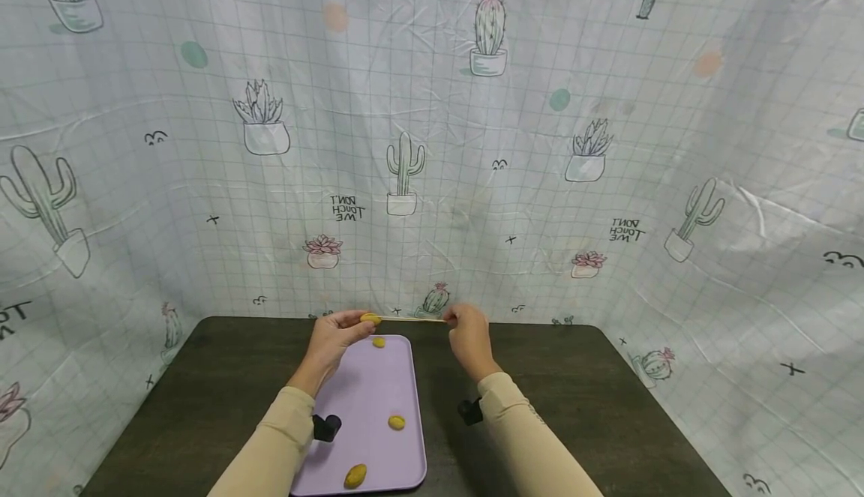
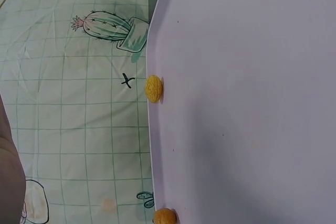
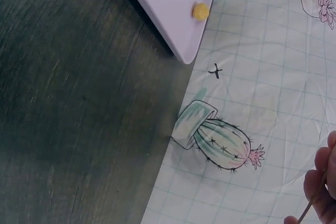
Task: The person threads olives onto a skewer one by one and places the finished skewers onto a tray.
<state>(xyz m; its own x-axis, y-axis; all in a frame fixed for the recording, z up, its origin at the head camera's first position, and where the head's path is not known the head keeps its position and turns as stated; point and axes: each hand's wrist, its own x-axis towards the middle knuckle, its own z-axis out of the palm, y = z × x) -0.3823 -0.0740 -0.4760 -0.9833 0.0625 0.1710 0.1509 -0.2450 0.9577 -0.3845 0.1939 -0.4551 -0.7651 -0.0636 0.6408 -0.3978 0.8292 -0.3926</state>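
Observation:
Above the far end of the lilac tray [image 1: 364,388], my left hand [image 1: 328,343] pinches a yellow oval piece [image 1: 370,318] between thumb and fingers. From that piece a thin pale stick [image 1: 412,319] runs level to my right hand [image 1: 470,338], whose fingers pinch its other end. Whether the stick's tip is inside the piece or only touches it, I cannot tell. The right wrist view catches the right fingertips on the stick [image 3: 304,212] at the lower right. Only an edge of the left hand [image 2: 10,177] enters the left wrist view.
More yellow pieces lie on the tray: one [image 1: 379,342] by the far rim, one [image 1: 396,423] near the right side, one [image 1: 355,476] at the near end. A dark wooden table [image 1: 540,399] carries the tray. Behind hangs a cactus-print curtain [image 1: 445,242].

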